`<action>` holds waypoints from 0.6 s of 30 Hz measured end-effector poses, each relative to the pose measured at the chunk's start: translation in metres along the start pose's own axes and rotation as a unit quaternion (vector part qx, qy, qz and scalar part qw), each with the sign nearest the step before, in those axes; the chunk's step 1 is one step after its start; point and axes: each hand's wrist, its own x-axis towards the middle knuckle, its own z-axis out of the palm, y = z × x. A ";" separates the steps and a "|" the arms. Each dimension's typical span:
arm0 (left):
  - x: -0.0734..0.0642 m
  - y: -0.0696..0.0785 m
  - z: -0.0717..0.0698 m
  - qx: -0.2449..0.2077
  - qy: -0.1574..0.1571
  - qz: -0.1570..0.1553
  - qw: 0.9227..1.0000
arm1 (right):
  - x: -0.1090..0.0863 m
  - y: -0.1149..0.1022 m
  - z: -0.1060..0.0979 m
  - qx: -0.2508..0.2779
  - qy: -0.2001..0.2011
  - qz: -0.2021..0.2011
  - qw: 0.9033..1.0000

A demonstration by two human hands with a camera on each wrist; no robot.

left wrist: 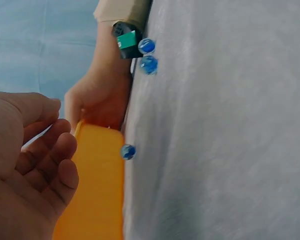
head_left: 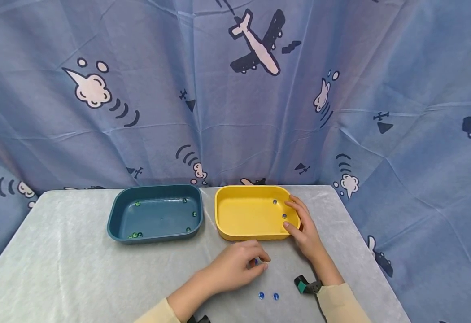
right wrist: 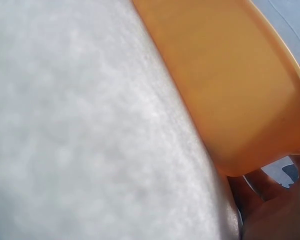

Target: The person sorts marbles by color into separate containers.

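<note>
My right hand (head_left: 310, 235) grips the right end of the yellow tray (head_left: 235, 235), thumb at the near corner of the rim and fingers along the end. In the right wrist view, fingers reach round the tray's wall (right wrist: 230, 90). My left hand (head_left: 237, 264) hovers in front of the tray, fingers loosely bent with nothing between them. A blue marble (left wrist: 128, 152) lies on the table by the tray's near wall; the head view shows it partly behind the left fingers. Two more blue marbles (head_left: 261, 295) lie side by side nearer me. Inside the yellow tray sit two bluish marbles (head_left: 284, 216).
A dark teal tray (head_left: 154, 241) stands left of the yellow one, with several green marbles (head_left: 137, 203) in it. Both trays are near the back edge of the cloth-covered table (head_left: 78, 269). Behind it hangs a blue patterned curtain (head_left: 159, 89).
</note>
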 end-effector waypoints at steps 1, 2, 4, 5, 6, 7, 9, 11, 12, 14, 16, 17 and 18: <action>0.000 -0.001 0.002 0.002 -0.003 -0.001 1.000 | 0.000 0.000 0.000 -0.002 0.000 0.002 1.000; 0.000 -0.001 0.004 0.003 -0.006 -0.002 1.000 | 0.000 0.000 0.000 -0.003 0.001 0.003 1.000; 0.000 -0.002 0.006 0.002 -0.013 -0.009 1.000 | 0.000 0.000 0.000 -0.005 0.001 0.005 1.000; 0.000 -0.003 0.007 0.001 -0.016 -0.014 1.000 | 0.000 0.000 0.000 -0.004 0.000 0.006 1.000; -0.001 -0.004 0.008 0.000 -0.019 -0.019 1.000 | 0.000 0.000 0.000 -0.003 0.000 0.006 1.000; -0.001 -0.005 0.009 -0.001 -0.022 -0.023 0.999 | 0.000 0.000 0.000 -0.002 -0.001 0.006 1.000; -0.001 -0.007 0.010 -0.005 -0.026 -0.031 0.999 | 0.000 0.000 0.001 0.001 -0.001 0.004 1.000; -0.001 -0.009 0.012 -0.007 -0.028 -0.037 0.999 | 0.000 0.000 0.001 0.001 0.000 0.003 1.000; -0.001 -0.010 0.012 -0.008 -0.029 -0.040 0.999 | 0.000 0.001 0.001 -0.001 0.000 0.003 1.000; -0.001 -0.012 0.013 -0.010 -0.028 -0.047 0.998 | 0.000 0.001 0.000 -0.003 0.001 0.002 1.000; -0.001 -0.015 0.014 -0.014 -0.028 -0.053 0.998 | 0.000 0.001 0.000 -0.003 0.002 0.000 1.000; -0.001 -0.016 0.015 -0.017 -0.028 -0.056 0.998 | 0.000 0.000 0.000 -0.003 0.002 -0.001 1.000; -0.001 -0.018 0.015 -0.019 -0.029 -0.057 0.998 | 0.000 0.000 0.000 -0.002 0.002 -0.002 1.000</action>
